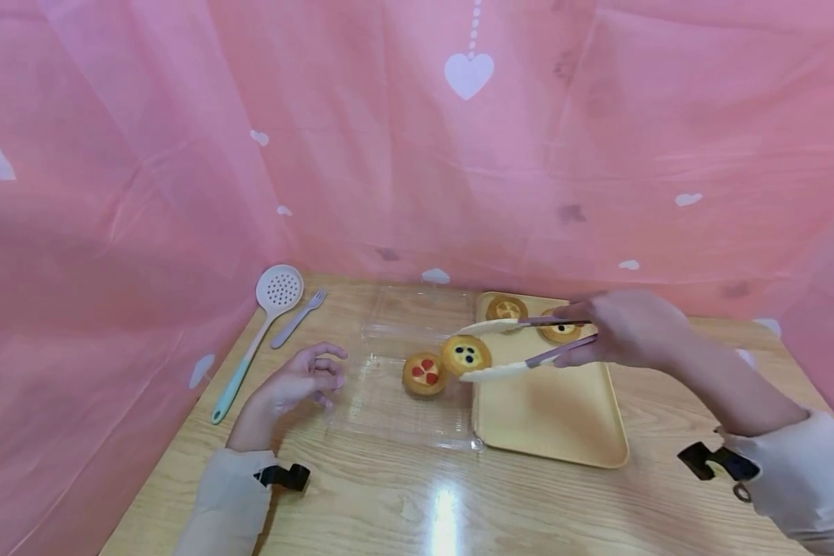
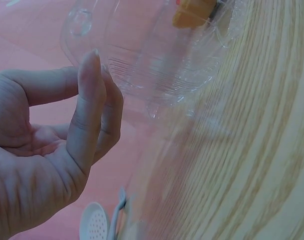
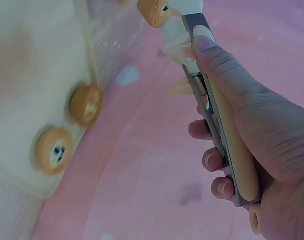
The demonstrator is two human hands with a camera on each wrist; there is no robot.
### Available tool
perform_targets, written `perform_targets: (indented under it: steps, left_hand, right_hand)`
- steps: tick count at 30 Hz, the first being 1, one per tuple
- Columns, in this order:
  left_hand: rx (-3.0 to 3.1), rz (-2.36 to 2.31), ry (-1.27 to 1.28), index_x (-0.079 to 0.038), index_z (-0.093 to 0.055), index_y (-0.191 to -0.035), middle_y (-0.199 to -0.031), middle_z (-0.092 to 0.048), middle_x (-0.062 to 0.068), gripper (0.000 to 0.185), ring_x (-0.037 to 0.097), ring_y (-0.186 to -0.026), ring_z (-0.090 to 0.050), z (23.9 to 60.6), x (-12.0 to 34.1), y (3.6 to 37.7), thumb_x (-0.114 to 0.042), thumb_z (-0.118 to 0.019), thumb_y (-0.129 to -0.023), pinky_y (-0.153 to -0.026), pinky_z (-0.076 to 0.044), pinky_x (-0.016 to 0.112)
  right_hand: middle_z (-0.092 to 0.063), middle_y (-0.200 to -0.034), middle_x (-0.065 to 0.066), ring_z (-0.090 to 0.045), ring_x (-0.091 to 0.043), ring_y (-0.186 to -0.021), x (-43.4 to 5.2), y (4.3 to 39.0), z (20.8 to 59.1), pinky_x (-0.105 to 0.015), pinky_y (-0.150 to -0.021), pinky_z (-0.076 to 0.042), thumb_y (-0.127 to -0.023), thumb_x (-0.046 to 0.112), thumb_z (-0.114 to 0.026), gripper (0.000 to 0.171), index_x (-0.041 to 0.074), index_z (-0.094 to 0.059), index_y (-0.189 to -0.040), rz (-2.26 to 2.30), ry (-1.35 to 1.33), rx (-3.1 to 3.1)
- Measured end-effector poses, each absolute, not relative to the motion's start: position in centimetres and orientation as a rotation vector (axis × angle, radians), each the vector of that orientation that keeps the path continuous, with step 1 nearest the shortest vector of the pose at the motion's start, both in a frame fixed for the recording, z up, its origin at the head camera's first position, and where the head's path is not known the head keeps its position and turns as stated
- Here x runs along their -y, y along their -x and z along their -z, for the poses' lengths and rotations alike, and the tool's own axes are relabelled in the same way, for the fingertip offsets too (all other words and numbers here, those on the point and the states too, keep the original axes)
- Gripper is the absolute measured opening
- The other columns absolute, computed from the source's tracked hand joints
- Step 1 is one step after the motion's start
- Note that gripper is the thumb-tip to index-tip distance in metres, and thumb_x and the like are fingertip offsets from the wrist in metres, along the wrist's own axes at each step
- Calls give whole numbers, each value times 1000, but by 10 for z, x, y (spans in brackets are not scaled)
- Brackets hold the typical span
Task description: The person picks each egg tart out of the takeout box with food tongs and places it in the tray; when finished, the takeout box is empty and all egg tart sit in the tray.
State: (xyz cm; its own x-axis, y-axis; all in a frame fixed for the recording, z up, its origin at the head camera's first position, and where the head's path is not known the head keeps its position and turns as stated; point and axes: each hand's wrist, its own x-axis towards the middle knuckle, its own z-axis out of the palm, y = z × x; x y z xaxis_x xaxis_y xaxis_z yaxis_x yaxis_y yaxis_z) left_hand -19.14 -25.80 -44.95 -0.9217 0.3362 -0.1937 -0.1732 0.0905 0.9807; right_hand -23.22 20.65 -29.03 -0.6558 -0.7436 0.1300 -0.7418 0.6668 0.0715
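Observation:
My right hand [image 1: 628,328] grips a pair of tongs [image 3: 224,130] with cream tips. Between those tips is an egg tart [image 1: 466,354] with dark berries, above the right side of a clear plastic box [image 1: 382,409]. A tart with red pieces [image 1: 424,374] sits inside the box, close to the held one. At the box's left edge my left hand [image 1: 299,382] hovers with loosely bent fingers and holds nothing. On the yellow tray [image 1: 549,417] lie two more tarts, a plain-topped one [image 1: 506,309] and a berry one [image 3: 54,151] partly hidden by the tongs in the head view.
A white slotted spoon [image 1: 280,287] with a green handle lies at the table's left, beside a small lilac fork [image 1: 299,319]. The box's raised lid [image 1: 420,309] stands at the back. Pink cloth [image 1: 417,154] hangs around the wooden table.

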Motion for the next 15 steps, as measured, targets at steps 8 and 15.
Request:
perform_targets:
  steps: [8,15]
  left_hand:
    - [-2013,-1894,-165,11,-38,-134,-88,-58,9,46,20,-68,-58,449,259,190,6,-60,-93,-59,-58,33]
    - [-1996,-1912,-182,11,-38,-133,-88,-59,9,46,20,-68,-58,450,261,191,5,-61,-93,-58,-58,33]
  right_hand:
    - [-55,-79,17,-45,-3,-59,-244,243,300,-28,-47,-39,-69,68,-77,58,23,-78,-104,-9,-1074,2784]
    - [-60,-82,12,-53,-7,-62,-257,253,311,-36,-49,-46,-69,70,-76,61,19,-79,-103,48,-999,2833]
